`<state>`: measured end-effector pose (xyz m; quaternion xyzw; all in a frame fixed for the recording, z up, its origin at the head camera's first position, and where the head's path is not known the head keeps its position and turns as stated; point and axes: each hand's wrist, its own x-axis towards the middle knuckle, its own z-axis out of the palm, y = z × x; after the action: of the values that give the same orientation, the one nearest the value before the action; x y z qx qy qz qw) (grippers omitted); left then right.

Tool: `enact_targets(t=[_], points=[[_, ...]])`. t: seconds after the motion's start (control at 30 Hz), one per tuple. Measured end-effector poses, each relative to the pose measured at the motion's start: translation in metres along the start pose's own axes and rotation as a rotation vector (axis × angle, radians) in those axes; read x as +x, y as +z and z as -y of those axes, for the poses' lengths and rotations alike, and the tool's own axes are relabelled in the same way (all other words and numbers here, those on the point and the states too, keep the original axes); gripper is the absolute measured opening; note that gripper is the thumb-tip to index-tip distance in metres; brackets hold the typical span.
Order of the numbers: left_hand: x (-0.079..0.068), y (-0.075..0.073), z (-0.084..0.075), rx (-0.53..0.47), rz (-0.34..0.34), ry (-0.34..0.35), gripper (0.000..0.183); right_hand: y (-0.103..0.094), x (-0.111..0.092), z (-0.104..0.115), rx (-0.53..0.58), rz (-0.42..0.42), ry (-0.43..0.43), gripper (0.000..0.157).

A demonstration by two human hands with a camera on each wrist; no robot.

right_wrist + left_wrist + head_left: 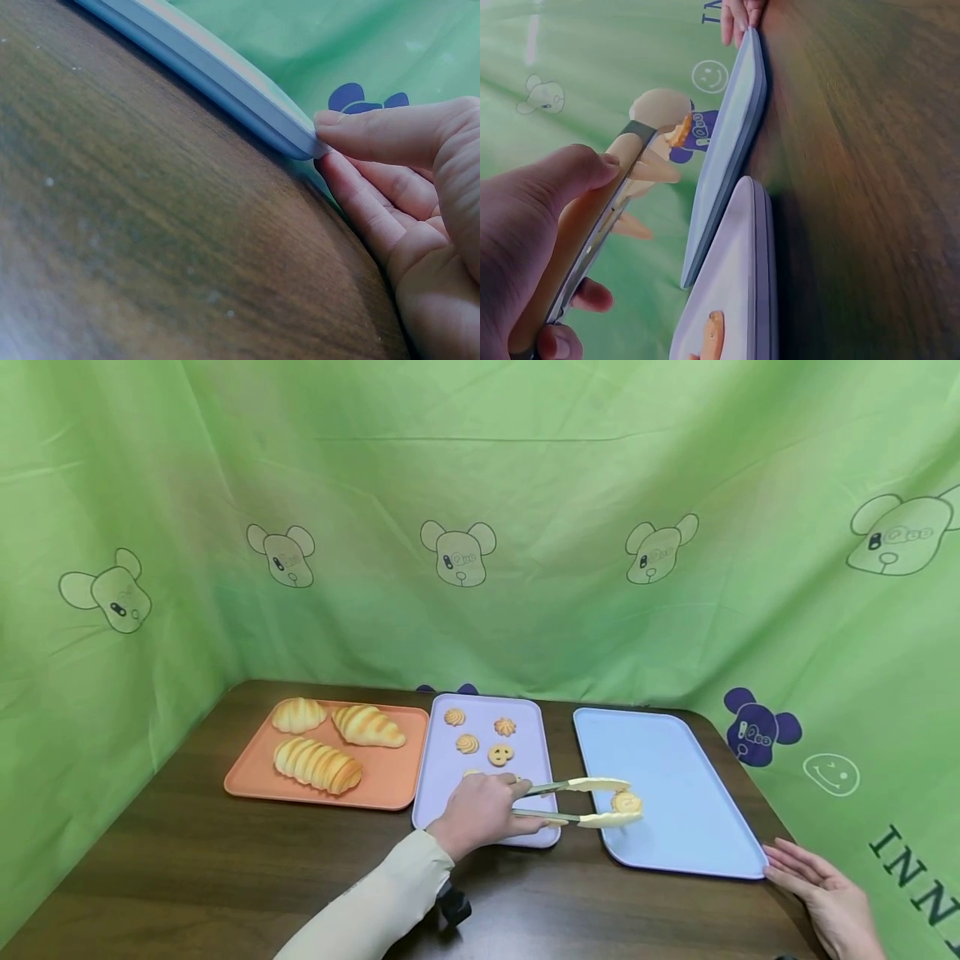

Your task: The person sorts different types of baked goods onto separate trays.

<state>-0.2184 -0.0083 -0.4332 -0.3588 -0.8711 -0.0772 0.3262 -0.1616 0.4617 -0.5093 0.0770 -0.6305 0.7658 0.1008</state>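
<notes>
My left hand (486,810) grips a pair of tongs (585,225) with metal arms and cream tips. Pinched between those tips is a round cookie (627,802), over the left part of the blue tray (667,760). In the left wrist view the cookie (679,133) shows at the far end of the tongs. My right hand (825,893) is at the tray's near right corner; the right wrist view has the thumb (382,135) on the rim and a finger beneath it. Under my left hand lies a lilac tray (429,793) with several cookies, some partly hidden.
On the left, an orange tray (390,781) bears a large ridged bread roll (318,766), a croissant (367,726) and a smaller bread (298,715). All the trays stand on a dark wooden table (150,860). A green printed curtain (540,627) hangs behind and beside it.
</notes>
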Motion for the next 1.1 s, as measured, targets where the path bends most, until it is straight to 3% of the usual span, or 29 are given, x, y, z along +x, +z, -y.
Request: enact_targets(t=[0.3, 0.87, 1.1], points=[[-0.012, -0.009, 0.004, -0.029, 0.073, -0.032, 0.039, 0.0, -0.001, 0.0, 0.003, -0.014, 0.005, 0.055], [-0.041, -0.028, 0.021, -0.081, 0.068, -0.102, 0.04, 0.001, 0.001, -0.001, 0.031, -0.005, -0.007, 0.054], [-0.055, -0.036, 0.03, -0.063, 0.091, -0.139, 0.05, 0.001, 0.001, -0.001, 0.039, -0.001, -0.013, 0.054]])
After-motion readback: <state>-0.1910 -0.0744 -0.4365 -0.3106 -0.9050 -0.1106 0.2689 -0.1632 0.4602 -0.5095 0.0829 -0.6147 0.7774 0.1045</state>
